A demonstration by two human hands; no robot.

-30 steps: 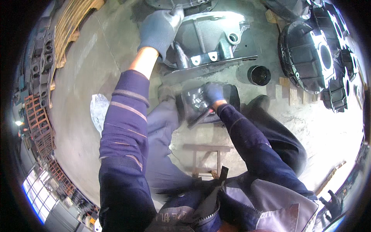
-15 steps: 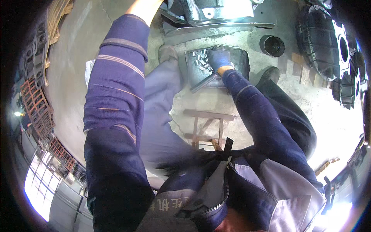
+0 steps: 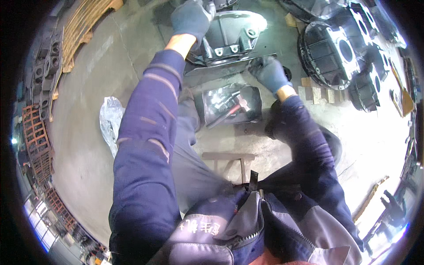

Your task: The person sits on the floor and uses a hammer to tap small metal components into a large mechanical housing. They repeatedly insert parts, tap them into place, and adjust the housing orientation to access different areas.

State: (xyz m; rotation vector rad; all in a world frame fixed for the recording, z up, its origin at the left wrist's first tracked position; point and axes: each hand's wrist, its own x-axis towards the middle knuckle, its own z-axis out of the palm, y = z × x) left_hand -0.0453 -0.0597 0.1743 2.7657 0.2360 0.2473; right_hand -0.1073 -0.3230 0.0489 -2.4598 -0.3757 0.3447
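My left hand (image 3: 191, 20), in a grey-blue glove, is closed at the far left end of a dark metal housing casting (image 3: 227, 37). What its curled fingers hold, if anything, is hidden. My right hand (image 3: 270, 75), gloved alike, hangs in front of the casting's right side with its fingers drawn together. Anything in that grip is too blurred to name. Nearer to me a black tray (image 3: 251, 115) holds small shiny metal pieces (image 3: 216, 98). A hammer (image 3: 239, 106) lies across the tray, its handle sticking out at the near left.
Several round black housings (image 3: 329, 55) stand at the far right beside wooden blocks (image 3: 316, 95). A wooden stool frame (image 3: 229, 157) is between my legs. Clear plastic (image 3: 110, 117) lies on the floor left of my arm; orange racks (image 3: 37, 137) line the left edge.
My right hand has left the metal pieces in the tray and moved up towards the casting. The hammer head now shows. My left hand has come into view as the view shifted.
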